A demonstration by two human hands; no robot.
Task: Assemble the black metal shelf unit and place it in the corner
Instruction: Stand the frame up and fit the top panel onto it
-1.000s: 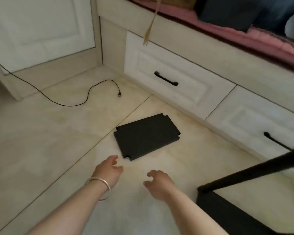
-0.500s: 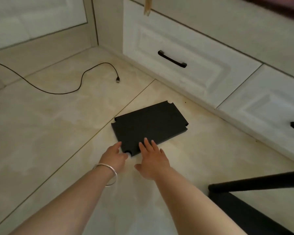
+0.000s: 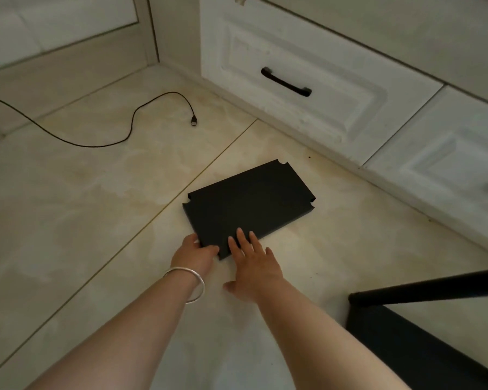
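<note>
- Cable (image 3: pixel 130 130): lies loose on the floor (image 3: pixel 68 220) at far left, well apart from both hands and from the work.
- Left hand (image 3: pixel 196 253): set at the near left corner of the panel (image 3: pixel 248 204). The fingers are curled round that corner, the thumb against the short edge; the hand is judged to be gripping the panel. A bangle (image 3: pixel 188 284) is worn at the wrist.
- Panel: a flat black shelf plate with notched corners, lying on the floor just in front of the drawers (image 3: pixel 307 88). Its long axis runs from near left to far right, roughly along the drawer front. It lies directly ahead of both hands, near corner toward the person.
- Right hand (image 3: pixel 254 266): laid flat, fingers straight and spread, the fingertips (image 3: pixel 241 235) resting on the panel's near long edge. Nothing is grasped by it.
- Governing relation: both hands are crowded at the one near corner, so the far right end is unsupported. It is judged that a lift from here would tip the panel, and that the right hand would need to be shifted along the long edge.
- Frame (image 3: pixel 423 288): a black bar and base are seen at lower right, apart from the panel; the panel is not yet fitted.
</note>
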